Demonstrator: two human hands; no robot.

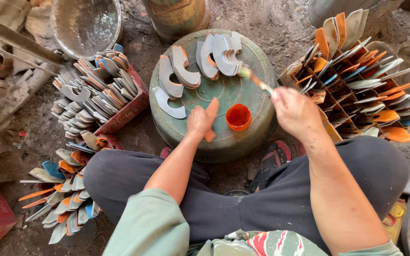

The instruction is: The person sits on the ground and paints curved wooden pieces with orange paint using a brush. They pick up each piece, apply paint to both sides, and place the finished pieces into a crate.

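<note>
orange-painted curved blade [211,118] gripped in left hand [199,120], on overturned green basin [257,118]; right hand [296,110] clasping paintbrush [256,81]; orange paint cup [238,117] between the hands; grey unpainted blades [200,66] at basin's far side; red crate [130,106] of blades left.

A flat curved blade piece [210,118], painted orange, stands tilted on the upturned green basin. A thin paintbrush [257,81] (bristles seemingly orange-tipped) slants towards the grey pieces.
</note>
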